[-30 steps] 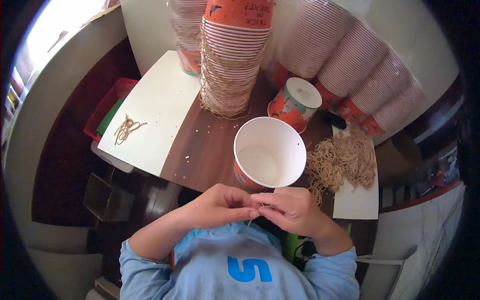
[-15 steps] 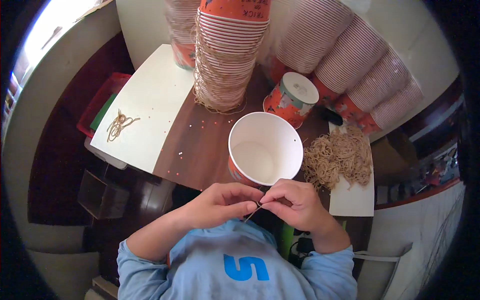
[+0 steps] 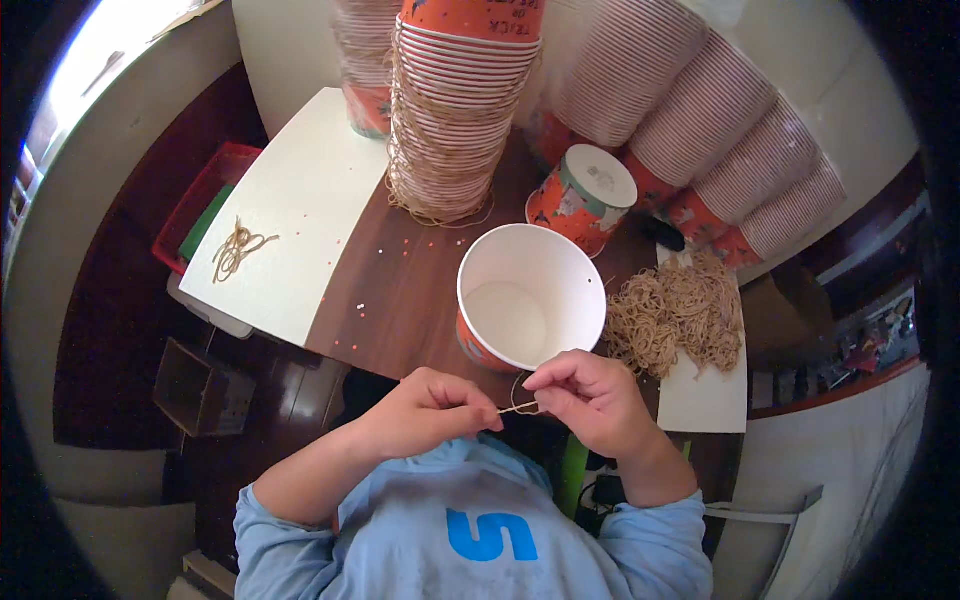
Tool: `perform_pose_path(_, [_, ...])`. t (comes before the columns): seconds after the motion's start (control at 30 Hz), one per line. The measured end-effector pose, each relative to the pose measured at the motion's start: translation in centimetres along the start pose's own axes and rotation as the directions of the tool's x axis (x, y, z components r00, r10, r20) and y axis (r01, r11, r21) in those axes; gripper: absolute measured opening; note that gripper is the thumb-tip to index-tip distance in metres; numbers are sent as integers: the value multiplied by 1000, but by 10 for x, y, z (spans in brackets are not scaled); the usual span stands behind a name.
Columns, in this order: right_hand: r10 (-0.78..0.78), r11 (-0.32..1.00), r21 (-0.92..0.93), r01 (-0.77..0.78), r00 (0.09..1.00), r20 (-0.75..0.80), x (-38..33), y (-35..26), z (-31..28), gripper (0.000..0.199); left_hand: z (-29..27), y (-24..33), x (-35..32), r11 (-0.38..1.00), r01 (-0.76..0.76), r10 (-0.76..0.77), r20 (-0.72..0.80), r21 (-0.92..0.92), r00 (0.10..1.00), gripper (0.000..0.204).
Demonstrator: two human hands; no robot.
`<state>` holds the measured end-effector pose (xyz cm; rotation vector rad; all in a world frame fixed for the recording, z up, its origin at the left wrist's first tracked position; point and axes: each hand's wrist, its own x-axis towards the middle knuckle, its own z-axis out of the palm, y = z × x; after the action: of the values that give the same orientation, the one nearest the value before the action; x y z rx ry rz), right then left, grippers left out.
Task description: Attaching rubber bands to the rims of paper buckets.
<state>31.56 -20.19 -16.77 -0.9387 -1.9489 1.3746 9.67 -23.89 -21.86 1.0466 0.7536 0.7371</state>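
A paper bucket, white inside and orange outside, stands upright at the near edge of the table with its mouth up. A small hole shows in its wall on the right. Just in front of the rim, a thin tan cord is stretched between my two hands. My left hand pinches one part of it between thumb and forefinger. Thumb and fingertips of my right hand grip the cord on the other side. A small loop of cord rises toward the bucket's near rim; where it meets the bucket is hidden.
A tangled heap of tan cords lies to the right. Behind stand a tall stack of nested buckets with cords hanging down, an upturned bucket and wrapped bucket stacks. A few loose cords lie on the white board at left.
My hands have drawn apart, the left one slightly leftward and the right one slightly to the right. The cord between them is now pulled straight. The bucket has stayed put.
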Motion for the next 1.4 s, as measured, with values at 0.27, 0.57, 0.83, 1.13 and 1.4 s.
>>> perform_pose_path(0.27, [104,986,115,-120,985,134,1,-2,0,13,-6,-6,-4,997,18,-18,-1,-74,1000,16])
perform_pose_path(0.57, [-132,906,-381,187,977,165,3,4,0,7,1,-8,-1,999,14,-11,48,-50,999,18])
perform_pose_path(0.83, [162,908,368,-198,979,126,-11,22,18,7,11,9,-5,963,-111,118,-14,247,993,16])
perform_pose_path(1.13, [-174,963,-204,178,984,37,-9,13,18,23,13,12,-4,903,-158,193,-47,400,980,13])
perform_pose_path(1.4, [-414,817,-429,385,910,27,-7,24,14,17,12,3,2,874,-207,247,-35,440,968,14])
